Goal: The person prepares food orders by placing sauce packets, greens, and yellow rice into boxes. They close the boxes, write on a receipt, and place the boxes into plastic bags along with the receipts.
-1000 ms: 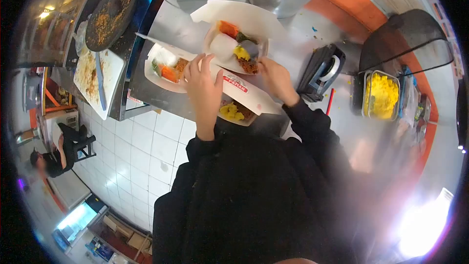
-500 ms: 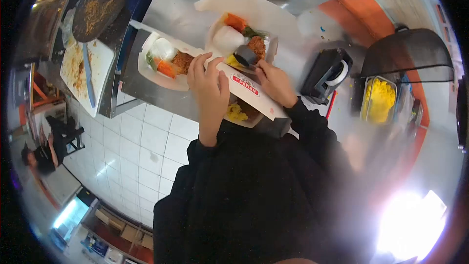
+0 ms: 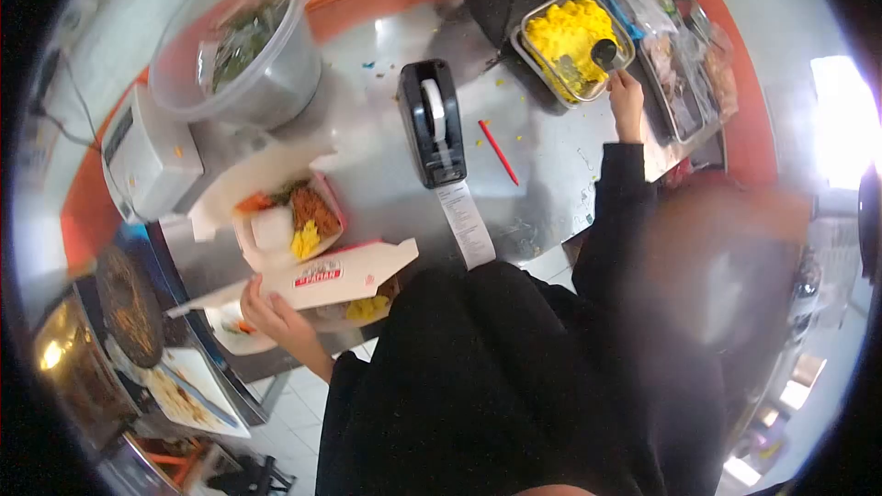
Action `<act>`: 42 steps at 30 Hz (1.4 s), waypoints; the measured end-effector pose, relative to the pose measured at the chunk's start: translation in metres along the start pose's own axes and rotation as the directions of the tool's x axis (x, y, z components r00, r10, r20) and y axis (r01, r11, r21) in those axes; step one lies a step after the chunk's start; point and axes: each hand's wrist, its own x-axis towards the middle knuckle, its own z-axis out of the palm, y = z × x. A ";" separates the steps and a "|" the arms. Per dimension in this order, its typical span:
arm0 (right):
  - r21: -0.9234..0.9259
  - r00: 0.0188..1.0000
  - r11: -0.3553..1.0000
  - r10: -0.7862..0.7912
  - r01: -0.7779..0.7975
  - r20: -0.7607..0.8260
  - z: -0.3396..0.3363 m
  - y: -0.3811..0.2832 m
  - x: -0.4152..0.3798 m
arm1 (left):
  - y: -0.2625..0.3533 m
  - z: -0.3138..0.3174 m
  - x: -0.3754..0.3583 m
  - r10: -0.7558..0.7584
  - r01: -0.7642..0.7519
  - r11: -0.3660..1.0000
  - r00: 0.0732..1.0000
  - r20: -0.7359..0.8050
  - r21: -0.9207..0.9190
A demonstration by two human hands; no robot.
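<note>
My right hand (image 3: 627,106) is closed around the handle of a small black scoop (image 3: 604,53). The scoop's bowl is over the near right part of yellow crumbly food (image 3: 571,32) in a rectangular metal container (image 3: 567,96). Across the counter, my left hand (image 3: 283,323) holds the raised printed lid (image 3: 354,277) of a cardboard food box. Behind that lid stands an open box (image 3: 333,197) with white rice (image 3: 272,230), fried brown meat (image 3: 313,211), orange pieces, greens and a yellow portion (image 3: 305,238). Further boxes are partly hidden under the lid.
A black tape dispenser (image 3: 432,124) stands mid-counter, with a printed receipt (image 3: 467,225) and red pen (image 3: 497,152) nearby. A clear tub (image 3: 241,55) of wrapped greens is at the back left. A stone mortar (image 3: 129,303), and a cutting board with a knife (image 3: 197,393), lie lower left.
The view has swung right. My right hand has moved with the scoop from the food box to the yellow food container. A yellow portion now lies in the box; my left hand stays at the lid.
</note>
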 end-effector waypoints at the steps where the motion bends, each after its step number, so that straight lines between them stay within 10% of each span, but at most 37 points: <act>1: 0.009 1.000 1.000 0.020 -0.020 -0.022 0.005 0.017 0.014 | -0.002 0.000 0.001 0.030 -0.030 1.000 1.000 0.000 -0.006; 3: -0.378 0.987 0.923 -0.123 0.074 -0.107 0.013 0.041 0.034 | -0.002 -0.002 0.003 0.009 -0.012 0.998 0.999 0.053 0.062; 6: -0.428 0.998 0.902 0.025 -0.049 -0.061 0.030 0.049 0.052 | -0.005 0.000 0.003 0.006 -0.010 0.992 1.000 0.027 0.123; 12: -0.710 0.981 0.676 -0.133 0.196 0.144 0.088 0.026 0.037 | -0.009 0.002 -0.001 -0.096 0.087 0.989 0.992 0.077 0.118; 22: -0.552 0.894 0.718 -0.233 0.423 0.382 0.080 0.011 0.028 | -0.015 0.005 -0.003 -0.133 0.127 0.987 0.990 0.053 0.097; 27: -0.193 0.760 0.836 -0.339 0.513 0.554 0.051 0.039 0.044 | 0.002 0.002 0.001 -0.091 0.085 0.991 0.994 0.058 0.102; 29: -0.047 0.760 0.894 -0.351 0.446 0.547 0.048 0.061 0.047 | 0.006 0.003 0.000 -0.104 0.099 0.990 0.993 0.049 0.103; 32: 0.035 0.849 0.993 0.081 -0.117 0.522 0.040 0.069 0.042 | -0.003 0.001 0.000 -0.107 0.103 0.989 0.993 0.040 0.106; 35: 0.016 0.967 0.992 -0.127 0.126 0.219 0.037 0.071 0.028 | -0.013 0.000 0.000 -0.070 0.064 0.993 0.996 0.054 0.101; 39: -0.295 0.896 0.895 -0.206 0.334 0.393 0.019 0.047 0.013 | -0.004 0.002 -0.002 -0.037 0.034 0.993 0.999 0.022 0.110; 42: -0.131 0.847 0.922 -0.268 0.363 0.459 0.033 0.052 0.014 | 0.002 0.000 -0.002 -0.066 0.063 0.993 0.997 0.033 0.101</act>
